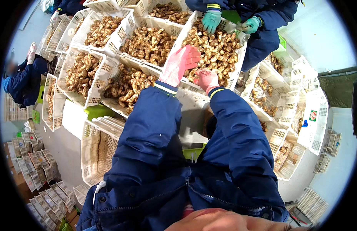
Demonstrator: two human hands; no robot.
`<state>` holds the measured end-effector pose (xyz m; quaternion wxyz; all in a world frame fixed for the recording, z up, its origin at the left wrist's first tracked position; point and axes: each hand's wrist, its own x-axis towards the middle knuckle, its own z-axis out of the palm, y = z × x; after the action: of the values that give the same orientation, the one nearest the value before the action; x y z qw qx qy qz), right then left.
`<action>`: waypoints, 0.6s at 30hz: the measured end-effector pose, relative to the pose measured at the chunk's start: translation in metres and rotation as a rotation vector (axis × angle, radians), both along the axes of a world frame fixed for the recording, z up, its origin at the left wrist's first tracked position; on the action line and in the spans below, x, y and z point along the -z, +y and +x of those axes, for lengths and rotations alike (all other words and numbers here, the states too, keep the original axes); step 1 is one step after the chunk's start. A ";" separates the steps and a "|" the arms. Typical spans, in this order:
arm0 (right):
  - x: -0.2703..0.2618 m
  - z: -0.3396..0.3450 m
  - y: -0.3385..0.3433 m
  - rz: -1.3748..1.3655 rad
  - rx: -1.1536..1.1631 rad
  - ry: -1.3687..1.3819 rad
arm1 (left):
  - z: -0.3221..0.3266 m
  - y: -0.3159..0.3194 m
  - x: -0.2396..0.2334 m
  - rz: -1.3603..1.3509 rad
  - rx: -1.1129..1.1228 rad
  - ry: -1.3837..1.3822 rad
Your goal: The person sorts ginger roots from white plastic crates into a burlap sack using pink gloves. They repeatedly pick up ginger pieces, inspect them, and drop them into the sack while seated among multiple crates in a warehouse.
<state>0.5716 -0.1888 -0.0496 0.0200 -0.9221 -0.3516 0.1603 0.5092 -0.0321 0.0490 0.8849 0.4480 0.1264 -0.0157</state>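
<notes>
Both my hands wear pink gloves and reach into the near end of a white perforated plastic crate [239,67]. Matsutake mushrooms [217,53], brown and cream, fill its bottom in a thick layer. My left hand [182,61] is over the crate's left wall, its fingers stretched out to the right and nothing seen in them. Lower and to the right, my right hand [207,78] is at the near wall with its fingers curled down by the mushrooms. Its fingertips are partly hidden, so whether it holds one does not show.
Facing me, a co-worker's green-gloved hand [211,21] reaches into the same crate; the other green-gloved hand [250,25] is beside it. More mushroom crates [112,47] crowd the left, others [260,104] the right. Another person [28,76] sits at far left.
</notes>
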 end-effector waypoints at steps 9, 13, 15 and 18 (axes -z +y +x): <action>-0.090 0.023 -0.011 1.148 0.524 0.423 | 0.004 0.000 0.008 0.395 -0.055 0.302; -0.127 -0.001 -0.015 1.476 0.347 0.781 | -0.010 -0.009 -0.010 0.023 0.073 0.133; -0.128 -0.009 -0.023 1.429 0.290 0.734 | -0.010 -0.011 -0.019 0.063 0.010 0.057; -0.135 -0.016 -0.026 1.448 0.216 0.749 | -0.008 -0.010 -0.019 0.101 0.007 -0.014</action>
<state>0.5557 -0.2153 0.0857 0.7412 -0.5951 -0.2471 0.1881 0.5008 -0.0418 0.0684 0.8619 0.4927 0.1192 -0.0090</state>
